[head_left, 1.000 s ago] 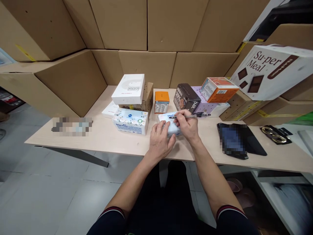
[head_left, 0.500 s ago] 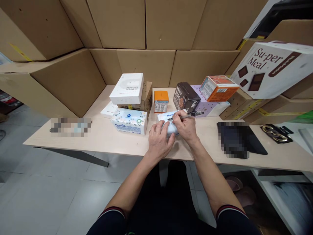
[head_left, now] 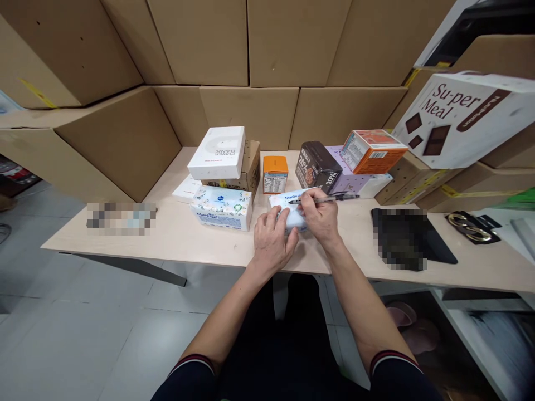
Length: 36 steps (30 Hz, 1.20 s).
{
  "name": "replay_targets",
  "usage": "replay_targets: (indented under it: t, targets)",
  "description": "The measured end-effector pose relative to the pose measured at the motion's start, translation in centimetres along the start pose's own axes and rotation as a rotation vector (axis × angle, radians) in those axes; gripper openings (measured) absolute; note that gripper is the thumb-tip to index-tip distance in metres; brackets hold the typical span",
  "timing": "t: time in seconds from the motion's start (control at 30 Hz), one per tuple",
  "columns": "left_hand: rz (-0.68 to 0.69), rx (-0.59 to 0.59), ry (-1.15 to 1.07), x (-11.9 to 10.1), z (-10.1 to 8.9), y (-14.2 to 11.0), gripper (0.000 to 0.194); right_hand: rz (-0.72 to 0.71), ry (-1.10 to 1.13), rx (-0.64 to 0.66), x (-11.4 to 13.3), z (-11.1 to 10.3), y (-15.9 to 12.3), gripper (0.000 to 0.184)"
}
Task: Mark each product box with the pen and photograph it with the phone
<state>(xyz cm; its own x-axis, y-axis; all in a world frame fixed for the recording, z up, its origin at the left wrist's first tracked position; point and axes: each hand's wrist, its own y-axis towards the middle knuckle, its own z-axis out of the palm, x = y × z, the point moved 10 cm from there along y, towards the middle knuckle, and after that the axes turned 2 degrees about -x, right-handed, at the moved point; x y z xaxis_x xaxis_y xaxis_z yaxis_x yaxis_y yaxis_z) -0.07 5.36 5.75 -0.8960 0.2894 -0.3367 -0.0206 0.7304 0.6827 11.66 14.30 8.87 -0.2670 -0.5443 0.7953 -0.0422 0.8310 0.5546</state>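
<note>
A small light-blue tissue pack point(head_left: 288, 207) lies on the pale wooden table point(head_left: 175, 234) in front of me. My left hand point(head_left: 273, 239) rests on its near left end with the fingers curled over it, holding it down. My right hand point(head_left: 320, 214) is closed on a black pen point(head_left: 334, 197), whose tip touches the top of the pack while the shaft points right. A second, larger tissue pack point(head_left: 221, 207) with a floral print lies just to the left.
Behind the pack stand a white power bank box point(head_left: 217, 151) on a brown carton, a small orange box point(head_left: 275, 173), a dark "20%" box point(head_left: 317, 165) and an orange box point(head_left: 371, 150). A dark tablet point(head_left: 403, 236) and scissors point(head_left: 472, 227) lie right. Cardboard cartons wall the back.
The pen in my right hand has shifted slightly over the top of the pack, tilting back to the right. My left hand stays on the pack.
</note>
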Motion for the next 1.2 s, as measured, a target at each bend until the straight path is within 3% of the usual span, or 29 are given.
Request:
replay_targets:
  t: [0.17,0.27,0.33,0.4,0.57,0.67,0.73,0.8,0.9,1.0,1.1,1.2]
  targets:
    - [0.037,-0.004,-0.039,-0.1,0.1,-0.1,0.044,0.071,0.137,-0.282,-1.1,-4.7,-1.8,0.032]
    - [0.036,-0.028,-0.066,0.2,0.0,-0.1,0.043,0.026,-0.128,-0.376,-1.8,-8.7,-3.6,0.033]
    - [0.025,-0.045,-0.091,0.3,0.0,-0.2,0.042,-0.045,-0.455,-0.287,-2.1,-9.9,-4.3,0.035]
    - [0.010,-0.050,-0.111,0.5,0.1,-0.1,0.041,-0.076,-0.592,-0.132,-3.2,-10.1,-4.6,0.034]
    - [-0.015,-0.055,-0.119,0.6,0.2,-0.2,0.039,-0.038,-1.032,0.294,-6.9,-7.6,-5.0,0.050]
    - [-0.015,-0.038,-0.115,0.6,0.2,-0.2,0.040,-0.059,-1.077,0.347,-7.6,-6.6,-5.0,0.051]
    - [-0.006,-0.042,-0.095,0.6,0.0,-0.3,0.042,-0.069,-1.063,0.284,-7.1,-7.1,-5.3,0.050]
    - [0.009,-0.080,-0.091,0.4,-0.8,-0.4,0.043,-0.007,-1.087,0.128,-6.4,-9.3,-5.9,0.048]
    - [0.071,-0.219,-0.155,-0.3,-2.7,-0.9,0.043,0.222,-1.171,-0.119,-5.9,-14.3,-8.1,0.060]
    - [0.219,-0.328,-0.251,-1.6,-4.1,-1.9,0.043,0.469,-1.177,-0.143,-7.0,-17.6,-10.5,0.078]
    - [0.359,-0.282,-0.306,-2.9,-3.8,-2.5,0.046,0.619,-1.135,-0.109,-8.4,-19.2,-11.6,0.090]
    - [0.441,-0.245,-0.309,-3.6,-3.4,-2.8,0.047,0.682,-1.105,-0.135,-9.3,-20.1,-11.5,0.096]
